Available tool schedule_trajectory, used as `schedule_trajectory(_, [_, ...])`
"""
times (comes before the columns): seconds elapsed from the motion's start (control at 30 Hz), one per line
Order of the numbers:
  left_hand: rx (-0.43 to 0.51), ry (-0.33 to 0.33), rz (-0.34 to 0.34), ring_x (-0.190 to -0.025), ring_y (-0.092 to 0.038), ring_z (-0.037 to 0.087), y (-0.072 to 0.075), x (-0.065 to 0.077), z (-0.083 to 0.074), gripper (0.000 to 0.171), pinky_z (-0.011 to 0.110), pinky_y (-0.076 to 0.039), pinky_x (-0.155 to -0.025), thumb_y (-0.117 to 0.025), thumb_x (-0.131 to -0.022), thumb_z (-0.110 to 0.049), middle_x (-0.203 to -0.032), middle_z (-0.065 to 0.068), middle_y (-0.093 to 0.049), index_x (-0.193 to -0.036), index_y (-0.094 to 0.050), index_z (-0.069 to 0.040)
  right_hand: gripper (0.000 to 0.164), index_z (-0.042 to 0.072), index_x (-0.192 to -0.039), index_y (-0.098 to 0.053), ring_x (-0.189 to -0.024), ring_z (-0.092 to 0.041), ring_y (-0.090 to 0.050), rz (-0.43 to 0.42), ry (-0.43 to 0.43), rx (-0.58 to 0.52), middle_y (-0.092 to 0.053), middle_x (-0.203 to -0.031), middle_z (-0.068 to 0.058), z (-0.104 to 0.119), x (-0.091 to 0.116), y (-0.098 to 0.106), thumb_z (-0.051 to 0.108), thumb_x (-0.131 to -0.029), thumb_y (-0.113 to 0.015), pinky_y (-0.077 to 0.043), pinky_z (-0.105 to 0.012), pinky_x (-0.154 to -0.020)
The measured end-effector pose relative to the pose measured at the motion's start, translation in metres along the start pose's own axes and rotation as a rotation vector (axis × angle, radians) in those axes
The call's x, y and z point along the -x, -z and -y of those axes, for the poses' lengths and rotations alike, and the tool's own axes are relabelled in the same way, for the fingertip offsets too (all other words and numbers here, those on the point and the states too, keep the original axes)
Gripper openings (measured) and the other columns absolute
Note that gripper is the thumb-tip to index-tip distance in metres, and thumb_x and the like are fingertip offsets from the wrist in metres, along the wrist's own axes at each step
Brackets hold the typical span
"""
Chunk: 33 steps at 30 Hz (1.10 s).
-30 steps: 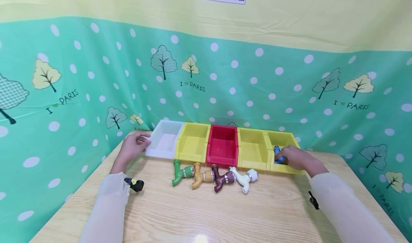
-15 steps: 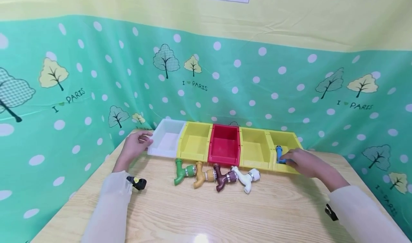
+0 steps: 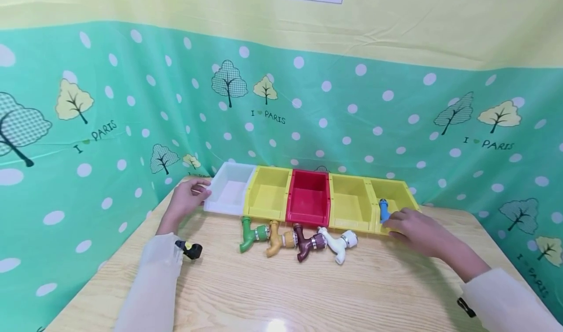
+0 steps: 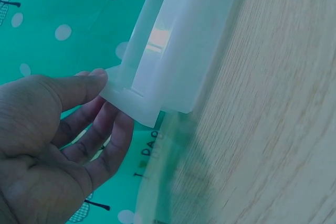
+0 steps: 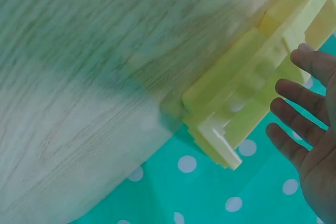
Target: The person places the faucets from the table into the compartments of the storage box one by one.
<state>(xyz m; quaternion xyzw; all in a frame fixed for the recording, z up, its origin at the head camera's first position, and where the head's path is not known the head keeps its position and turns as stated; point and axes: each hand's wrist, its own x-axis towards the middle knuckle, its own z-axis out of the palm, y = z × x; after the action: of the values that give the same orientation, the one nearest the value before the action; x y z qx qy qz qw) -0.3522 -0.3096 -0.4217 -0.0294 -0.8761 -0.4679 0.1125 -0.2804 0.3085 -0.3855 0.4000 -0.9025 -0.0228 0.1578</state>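
Note:
At the left end of a row of joined bins, my left hand (image 3: pixel 184 200) pinches the rim of the white bin (image 3: pixel 229 192). In the left wrist view the thumb lies on top of that rim, the fingers (image 4: pixel 113 135) beneath it. My right hand (image 3: pixel 420 232) is at the front of the rightmost yellow bin (image 3: pixel 393 192), holding nothing. Its fingers (image 5: pixel 299 98) are spread and fairly straight in the right wrist view. Inside that bin a blue faucet (image 3: pixel 384 209) lies, its lower part hidden by my right hand.
Between the end bins stand a yellow bin (image 3: pixel 270 192), a red bin (image 3: pixel 309 200) and another yellow bin (image 3: pixel 349 202). In front lie a green faucet (image 3: pixel 250 235), an orange faucet (image 3: pixel 276 239), a maroon faucet (image 3: pixel 305 243) and a white faucet (image 3: pixel 338 244). A patterned curtain hangs behind.
My right hand has let go of the blue faucet and drawn back toward the front right, leaving it in the rightmost bin. My left hand keeps its hold on the white bin.

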Motion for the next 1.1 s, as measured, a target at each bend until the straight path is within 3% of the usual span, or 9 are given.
schedule_trajectory(0.27, [0.006, 0.001, -0.003, -0.095, -0.059, 0.031, -0.001, 0.001, 0.000, 0.025, 0.040, -0.058, -0.071, -0.064, -0.092, -0.018, -0.105, 0.017, -0.060, -0.115, -0.060, -0.008, 0.026, 0.016, -0.108, -0.070, -0.095, -0.021, -0.060, 0.017, 0.020, 0.019, -0.066, -0.101, 0.002, 0.014, -0.002, -0.003, 0.026, -0.084, -0.073, -0.051, -0.043, -0.082])
schedule_trajectory(0.57, [0.004, -0.003, 0.000, -0.095, -0.060, 0.031, -0.001, 0.001, 0.001, 0.026, 0.038, -0.059, -0.070, -0.064, -0.092, -0.017, -0.104, 0.017, -0.060, -0.115, -0.061, -0.007, 0.035, 0.019, -0.117, -0.066, -0.096, -0.021, -0.057, 0.007, 0.070, 0.039, -0.064, -0.102, 0.003, 0.039, -0.014, -0.006, 0.034, -0.085, -0.071, -0.050, -0.043, -0.079])
schedule_trajectory(0.9, [-0.002, 0.009, 0.003, -0.095, -0.060, 0.031, -0.002, 0.000, 0.000, 0.026, 0.037, -0.059, -0.070, -0.064, -0.092, -0.018, -0.104, 0.016, -0.060, -0.116, -0.061, -0.008, 0.049, 0.021, -0.129, -0.059, -0.106, -0.023, -0.055, 0.066, 0.089, 0.053, -0.061, -0.115, 0.000, 0.063, -0.025, -0.015, 0.041, -0.086, -0.068, -0.049, -0.045, -0.089])
schedule_trajectory(1.1, [-0.003, 0.003, 0.001, -0.095, -0.060, 0.031, -0.001, 0.001, 0.000, 0.026, 0.037, -0.059, -0.070, -0.065, -0.092, -0.019, -0.105, 0.016, -0.060, -0.116, -0.061, -0.009, 0.056, 0.028, -0.139, -0.048, -0.119, -0.026, -0.049, 0.154, 0.082, 0.039, -0.055, -0.130, -0.002, 0.076, -0.033, -0.020, 0.042, -0.087, -0.066, -0.044, -0.047, -0.098])
